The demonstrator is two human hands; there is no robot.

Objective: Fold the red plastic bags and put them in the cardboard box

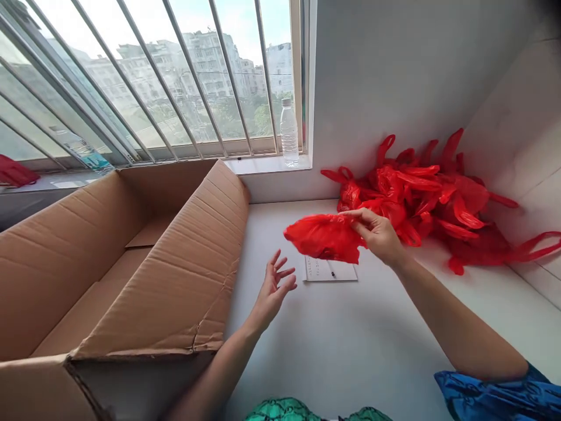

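Note:
My right hand [377,237] pinches one end of a red plastic bag [326,237], which hangs sideways above the white tabletop [315,333]. Left of that bag and apart from it, my left hand [272,290] is raised with its fingers spread, holding nothing. Partly hidden beneath the bag lies a white notepad [324,271] with writing and a dark mark on it. A heap of red plastic bags [412,193] with loop handles is piled against the wall, beyond my right hand.
On the left stands a large open cardboard box [184,263], its near flap folded outward. A clear plastic bottle [289,133] is upright on the windowsill [267,165]; another bottle [83,149] leans behind the box. Metal bars cross the window.

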